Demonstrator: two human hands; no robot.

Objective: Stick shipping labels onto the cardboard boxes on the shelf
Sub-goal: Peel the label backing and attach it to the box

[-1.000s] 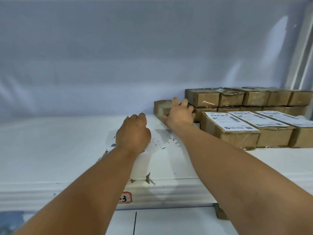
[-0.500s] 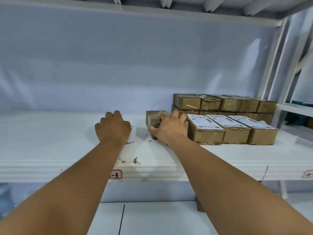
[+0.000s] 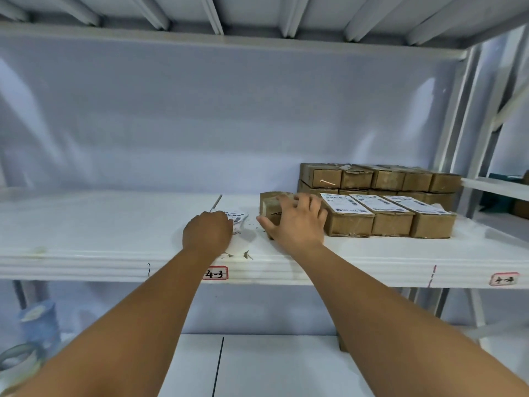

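Gripping a bare cardboard box (image 3: 270,206) with the right hand (image 3: 297,224), box partly hidden under the fingers. Just right of that hand, three labelled boxes (image 3: 347,222). Left hand (image 3: 207,233) knuckles-up over the label sheets (image 3: 238,217), fingertips hidden: grasp impossible to tell.

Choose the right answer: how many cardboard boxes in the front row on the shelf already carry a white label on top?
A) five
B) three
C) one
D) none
B: three boxes stand side by side in the front row, to the right of the right hand, and each shows a white printed label on its top face.
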